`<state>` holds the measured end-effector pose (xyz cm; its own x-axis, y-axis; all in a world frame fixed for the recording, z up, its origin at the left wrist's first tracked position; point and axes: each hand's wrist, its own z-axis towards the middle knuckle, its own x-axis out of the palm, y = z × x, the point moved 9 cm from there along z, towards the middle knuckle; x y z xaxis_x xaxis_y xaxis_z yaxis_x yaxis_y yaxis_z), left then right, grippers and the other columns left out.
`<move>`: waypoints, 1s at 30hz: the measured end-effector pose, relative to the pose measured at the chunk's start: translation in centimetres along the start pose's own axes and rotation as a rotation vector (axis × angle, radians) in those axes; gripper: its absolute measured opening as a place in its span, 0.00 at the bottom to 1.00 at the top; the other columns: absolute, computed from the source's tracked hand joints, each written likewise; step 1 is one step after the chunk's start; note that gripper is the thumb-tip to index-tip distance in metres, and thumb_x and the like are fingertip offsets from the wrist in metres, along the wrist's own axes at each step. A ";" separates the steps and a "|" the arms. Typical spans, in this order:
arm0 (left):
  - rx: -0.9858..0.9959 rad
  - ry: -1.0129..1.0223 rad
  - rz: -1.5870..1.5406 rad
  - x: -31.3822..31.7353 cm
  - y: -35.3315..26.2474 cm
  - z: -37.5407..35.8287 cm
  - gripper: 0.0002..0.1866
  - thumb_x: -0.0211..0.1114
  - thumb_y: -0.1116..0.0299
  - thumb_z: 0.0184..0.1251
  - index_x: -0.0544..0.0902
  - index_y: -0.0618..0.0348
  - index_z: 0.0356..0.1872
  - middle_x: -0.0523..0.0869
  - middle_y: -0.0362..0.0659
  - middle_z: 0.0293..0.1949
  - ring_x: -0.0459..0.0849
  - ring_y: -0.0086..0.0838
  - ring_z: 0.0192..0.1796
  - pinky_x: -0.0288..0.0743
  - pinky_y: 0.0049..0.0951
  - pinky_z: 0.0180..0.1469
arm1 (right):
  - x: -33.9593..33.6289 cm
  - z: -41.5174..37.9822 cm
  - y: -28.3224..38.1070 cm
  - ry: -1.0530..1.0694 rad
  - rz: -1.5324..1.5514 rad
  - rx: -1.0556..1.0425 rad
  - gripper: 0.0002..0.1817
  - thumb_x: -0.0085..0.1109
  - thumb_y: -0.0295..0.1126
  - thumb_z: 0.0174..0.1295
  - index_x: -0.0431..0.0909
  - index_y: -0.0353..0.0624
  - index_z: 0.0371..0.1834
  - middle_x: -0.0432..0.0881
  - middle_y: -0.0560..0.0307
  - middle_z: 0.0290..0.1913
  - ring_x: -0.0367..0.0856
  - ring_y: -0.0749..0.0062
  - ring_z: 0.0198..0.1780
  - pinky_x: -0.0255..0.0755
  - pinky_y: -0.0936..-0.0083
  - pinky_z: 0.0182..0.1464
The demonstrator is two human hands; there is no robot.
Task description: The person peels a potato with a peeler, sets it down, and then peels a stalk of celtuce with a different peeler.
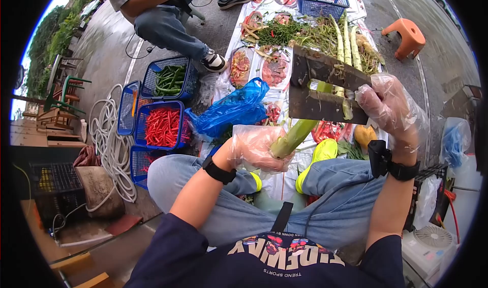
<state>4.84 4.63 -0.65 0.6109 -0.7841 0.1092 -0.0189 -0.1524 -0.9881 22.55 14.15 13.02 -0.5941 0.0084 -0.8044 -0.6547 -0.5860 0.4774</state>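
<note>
My left hand [259, 147], in a clear plastic glove, is closed around the thick end of a pale green celtuce stalk [296, 135]. The stalk slants up and away from me. Also gloved, my right hand [389, 105] grips a cleaver [330, 105] at the right. Its broad, dark, wet blade lies across the upper part of the stalk and hides some of it; bits of green peel cling to the metal. Beyond the blade, several long peeled celtuce stalks [347, 44] lie on the sheet beside a heap of leafy trimmings [373, 54].
At left stand blue baskets of red chilies [162, 127] and green peppers [169, 80], near a coiled white hose [109, 140]. A blue plastic bag [229, 110] lies on the printed sheet. Another person [170, 34] sits ahead at left. An orange stool [405, 36] stands at right.
</note>
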 end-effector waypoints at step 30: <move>-0.043 0.034 0.266 2.0 0.5 0.8 0.13 0.71 0.66 0.55 0.74 0.59 0.22 0.75 0.39 0.19 0.72 0.25 0.23 0.68 0.30 0.28 | 0.6 1.6 -4.4 -0.079 -0.129 0.287 0.33 0.50 0.60 0.68 0.82 0.34 0.34 0.77 0.38 0.26 0.76 0.41 0.32 0.68 0.55 0.39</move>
<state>6.66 3.46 -0.98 0.5534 -0.8194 -0.1494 -0.2091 0.0370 -0.9772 24.30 18.06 11.00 -0.5248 0.1376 -0.8401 -0.8253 -0.3240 0.4625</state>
